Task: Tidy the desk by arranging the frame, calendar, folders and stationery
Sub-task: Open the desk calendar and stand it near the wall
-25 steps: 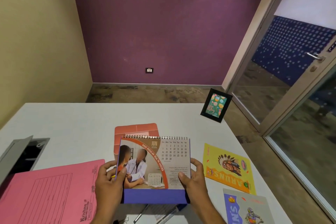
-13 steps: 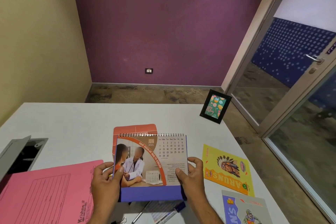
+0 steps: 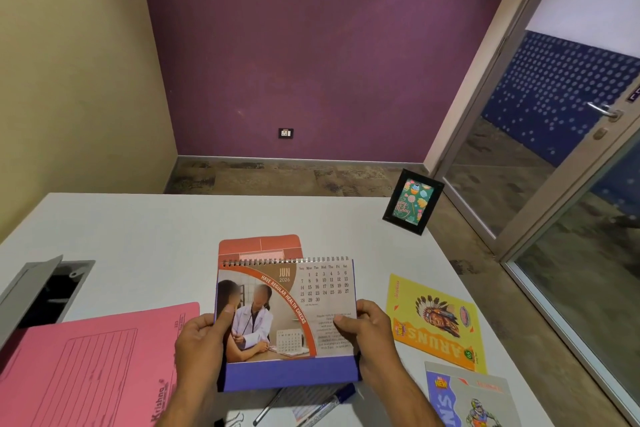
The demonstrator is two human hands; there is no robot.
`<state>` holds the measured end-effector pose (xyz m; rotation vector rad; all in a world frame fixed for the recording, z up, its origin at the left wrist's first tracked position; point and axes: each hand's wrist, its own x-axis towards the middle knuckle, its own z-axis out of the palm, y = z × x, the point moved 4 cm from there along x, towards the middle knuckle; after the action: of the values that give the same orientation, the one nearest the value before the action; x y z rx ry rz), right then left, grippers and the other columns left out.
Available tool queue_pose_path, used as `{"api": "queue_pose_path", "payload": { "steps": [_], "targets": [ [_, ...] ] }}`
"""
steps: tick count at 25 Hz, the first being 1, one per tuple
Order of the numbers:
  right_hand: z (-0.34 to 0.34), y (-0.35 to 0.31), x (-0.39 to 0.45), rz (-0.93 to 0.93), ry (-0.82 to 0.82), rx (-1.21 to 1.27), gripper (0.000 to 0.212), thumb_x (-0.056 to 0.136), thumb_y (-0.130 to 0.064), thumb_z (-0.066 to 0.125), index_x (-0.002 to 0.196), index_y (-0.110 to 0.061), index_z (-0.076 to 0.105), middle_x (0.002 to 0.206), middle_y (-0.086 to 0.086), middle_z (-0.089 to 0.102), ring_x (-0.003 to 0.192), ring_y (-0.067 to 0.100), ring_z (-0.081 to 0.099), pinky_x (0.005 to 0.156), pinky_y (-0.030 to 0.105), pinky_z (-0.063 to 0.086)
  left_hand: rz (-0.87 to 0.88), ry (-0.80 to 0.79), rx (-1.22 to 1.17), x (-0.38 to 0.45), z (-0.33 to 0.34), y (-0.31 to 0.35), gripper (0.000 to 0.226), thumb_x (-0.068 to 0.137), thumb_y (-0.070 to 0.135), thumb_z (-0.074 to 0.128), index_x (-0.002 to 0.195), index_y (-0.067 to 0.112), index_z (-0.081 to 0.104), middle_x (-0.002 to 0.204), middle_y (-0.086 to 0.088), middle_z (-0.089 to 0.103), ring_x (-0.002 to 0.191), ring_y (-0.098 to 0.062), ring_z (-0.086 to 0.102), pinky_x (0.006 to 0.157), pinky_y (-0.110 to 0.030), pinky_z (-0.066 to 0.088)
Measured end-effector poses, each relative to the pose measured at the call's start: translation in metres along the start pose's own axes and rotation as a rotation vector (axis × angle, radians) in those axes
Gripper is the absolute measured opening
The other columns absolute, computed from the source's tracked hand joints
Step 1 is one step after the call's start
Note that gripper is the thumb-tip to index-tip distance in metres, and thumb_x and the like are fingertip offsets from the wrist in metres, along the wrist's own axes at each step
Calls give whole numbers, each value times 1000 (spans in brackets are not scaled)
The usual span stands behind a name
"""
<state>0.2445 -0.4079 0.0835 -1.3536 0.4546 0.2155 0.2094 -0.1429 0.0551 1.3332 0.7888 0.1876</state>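
purple and cream walls closed off the far side of the room, and a white surface filled the near half. both hands gripped the calendar near the middle, held upright and facing the person: the left hand was closed on its left edge with the thumb over the picture, the right hand closed on its right edge. its long axis ran left to right, spiral binding at the far, upper edge, and neither hand was the nearer; any place to stand it lay away from the hands on the bare far surface, i judged. it read "jun 2026" and "have regular health checks". a black frame stood at the far right corner with a greeting card in it, well apart. a pink folder at near left bore the word "krishna". a red folder lay just behind the calendar. at right lay a yellow sheet marked "arun's", a grey sheet with "all new" nearer. pens lay under the calendar.
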Motion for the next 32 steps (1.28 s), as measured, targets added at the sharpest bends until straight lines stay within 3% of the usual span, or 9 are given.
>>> {"api": "queue_pose_path", "payload": {
  "steps": [4,7,9,13,18,20,24,28,32],
  "targets": [
    [2,4,4,-28,35,-81,11,89,-1,62,100,-5,64,100,16,74,84,34,73,70,48,61,60,23,105,-4,1,6,52,74,73,64,80,22,64,77,-10,73,73,-32,71,76,-58,58],
    [6,8,6,-178,159,-254,10,86,-13,68,92,-20,72,116,7,60,96,25,68,67,38,62,167,82,179,-1,-2,6,55,67,85,59,75,31,65,102,-8,60,81,-33,68,74,-56,58],
    [9,7,1,-221,185,-295,11,88,-13,66,93,-23,70,110,2,61,95,20,68,68,35,62,218,96,165,-13,-3,22,45,71,79,62,77,34,64,102,-3,54,78,-32,69,71,-53,58],
    [13,-3,-8,-209,107,-270,18,94,-7,57,94,-22,66,96,0,74,85,20,73,70,41,62,279,35,131,-25,-1,38,37,79,64,64,82,27,65,91,-7,67,70,-23,69,63,-41,58],
    [26,-18,-9,-240,6,-403,28,93,-4,53,99,-30,61,103,-7,70,93,16,70,72,37,62,328,42,108,-27,-11,45,30,84,51,65,85,21,64,83,-4,68,64,-12,67,55,-27,55],
    [37,-26,-10,-278,-44,-501,30,94,-4,52,107,-31,56,108,-10,66,96,13,66,73,32,62,350,54,111,-24,-18,47,27,83,50,64,85,23,64,84,-3,68,67,-16,68,57,-31,57],
    [75,-39,-6,-376,-132,-680,37,92,-4,52,116,-32,48,113,-9,62,102,15,64,72,25,61,401,69,105,-11,-45,61,16,86,44,64,87,29,61,86,-2,68,66,-22,71,60,-37,60],
    [135,-51,4,-449,-211,-746,41,93,-4,54,126,-27,44,120,-6,59,109,16,59,76,21,57,463,138,98,14,-80,83,8,91,18,65,97,15,61,90,0,66,60,-1,67,50,-11,48],
    [214,-67,16,-535,-271,-784,38,94,-7,55,123,-28,42,128,-3,57,113,16,57,80,30,57,523,227,125,54,-120,118,15,91,12,65,103,18,59,91,4,67,58,-6,69,51,-11,49]
  ]
}}
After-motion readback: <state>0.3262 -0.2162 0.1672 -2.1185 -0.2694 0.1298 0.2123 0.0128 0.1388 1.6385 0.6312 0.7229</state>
